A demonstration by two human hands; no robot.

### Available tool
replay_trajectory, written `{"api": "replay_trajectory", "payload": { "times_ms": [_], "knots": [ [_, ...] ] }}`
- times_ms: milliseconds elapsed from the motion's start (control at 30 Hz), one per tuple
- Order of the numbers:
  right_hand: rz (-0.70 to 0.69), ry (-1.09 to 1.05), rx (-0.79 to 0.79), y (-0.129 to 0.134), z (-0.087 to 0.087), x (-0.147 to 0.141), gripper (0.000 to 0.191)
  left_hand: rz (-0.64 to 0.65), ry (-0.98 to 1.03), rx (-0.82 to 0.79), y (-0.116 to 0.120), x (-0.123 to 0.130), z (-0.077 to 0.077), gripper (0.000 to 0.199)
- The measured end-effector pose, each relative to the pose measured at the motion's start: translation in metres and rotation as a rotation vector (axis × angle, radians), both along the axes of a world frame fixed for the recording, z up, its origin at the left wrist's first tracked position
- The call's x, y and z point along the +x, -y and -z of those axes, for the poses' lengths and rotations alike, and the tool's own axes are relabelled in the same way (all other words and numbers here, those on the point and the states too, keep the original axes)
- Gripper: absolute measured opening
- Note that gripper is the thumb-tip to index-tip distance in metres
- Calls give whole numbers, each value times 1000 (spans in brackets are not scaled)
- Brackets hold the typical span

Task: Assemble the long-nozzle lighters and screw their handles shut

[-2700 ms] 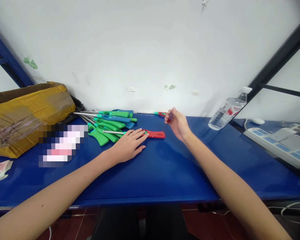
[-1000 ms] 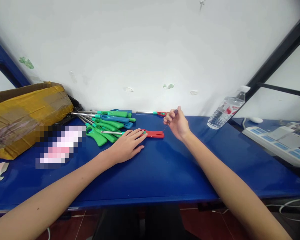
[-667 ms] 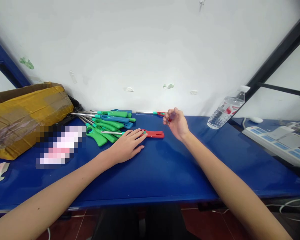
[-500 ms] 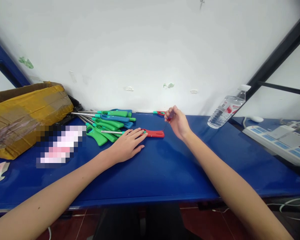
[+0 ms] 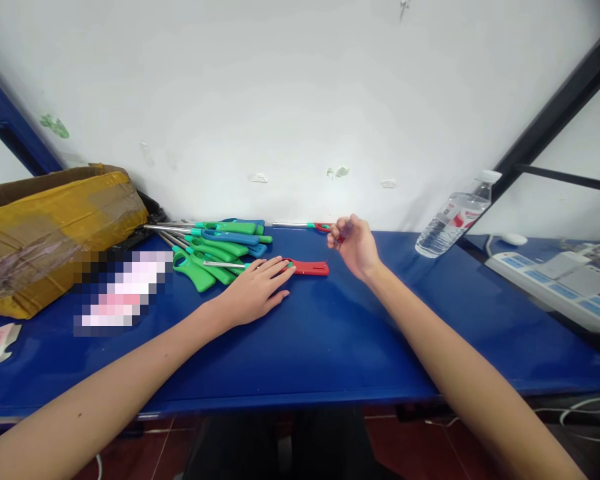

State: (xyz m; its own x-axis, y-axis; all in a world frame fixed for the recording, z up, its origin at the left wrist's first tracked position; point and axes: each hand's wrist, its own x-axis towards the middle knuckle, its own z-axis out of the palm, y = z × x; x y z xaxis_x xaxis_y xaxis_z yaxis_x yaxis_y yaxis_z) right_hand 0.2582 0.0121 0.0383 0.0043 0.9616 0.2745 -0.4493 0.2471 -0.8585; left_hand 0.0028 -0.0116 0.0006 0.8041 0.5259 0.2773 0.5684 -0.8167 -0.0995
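A worker's left hand (image 5: 255,291), fingers flat, steadies a red stick lighter (image 5: 313,269) at twelve o'clock on the blue table (image 5: 325,347), while the right hand (image 5: 359,245), clasping a slim screwdriver (image 5: 348,231) toward its three-o'clock end, now shows more palm than a moment ago, hinting at a twist.

Left grip (image 5: 256,291) atop red lighter (image 5: 307,268) (lying flat).

Bright, even light on the wall (image 5: 280,100); soft glare on the glossy worktop (image 5: 360,333); floor (image 5: 153,447) dim beneath; wide-angle stretch at the edges; pixelated patch (image 5: 125,290) at left.
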Motion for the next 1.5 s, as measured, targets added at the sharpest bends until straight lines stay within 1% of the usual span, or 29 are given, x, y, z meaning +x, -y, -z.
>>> {"api": "replay_trajectory", "payload": {
  "times_ms": [67,133,233,333,467,567,733,800,867,967,1067,1200,1367,1433,1500],
  "knots": [
    [25,8,12,0,0,-1,37,5,13,-6,0,0,0,48],
    [45,31,20,-1,0,-2,39,8,22,-6,0,0,0,48],
    [47,68,23,-1,1,-3,47,8,20,-5,0,0,0,48],
    [8,72,22,0,1,-3,57,2,4,-7,0,0,-1,49],
    [-6,68,-1,2,-1,-2,62,8,13,-11,0,0,-1,49],
    [-3,64,-12,3,-2,-2,57,9,16,-8,0,0,-1,48],
    [51,49,1,3,-3,-3,40,-12,-24,-3,1,0,-1,49],
    [58,43,30,3,-3,-4,41,-12,-28,-2,1,0,-2,49],
    [34,45,38,3,-3,-4,46,-9,-27,1,1,0,-2,49],
    [-8,52,24,3,-2,-4,55,-3,-18,-1,1,0,-2,49],
    [-8,49,7,4,-3,-3,59,7,3,-6,1,0,-2,48],
    [-23,43,15,5,-4,-3,52,7,7,-8,1,0,-2,49],
    [2,48,12,7,-5,-4,31,16,32,-15,0,-1,-1,48],
    [13,47,22,7,-5,-4,31,16,30,-14,0,-1,0,48],
    [11,52,25,6,-5,-4,36,11,19,-10,0,-1,0,48]
  ]
}}
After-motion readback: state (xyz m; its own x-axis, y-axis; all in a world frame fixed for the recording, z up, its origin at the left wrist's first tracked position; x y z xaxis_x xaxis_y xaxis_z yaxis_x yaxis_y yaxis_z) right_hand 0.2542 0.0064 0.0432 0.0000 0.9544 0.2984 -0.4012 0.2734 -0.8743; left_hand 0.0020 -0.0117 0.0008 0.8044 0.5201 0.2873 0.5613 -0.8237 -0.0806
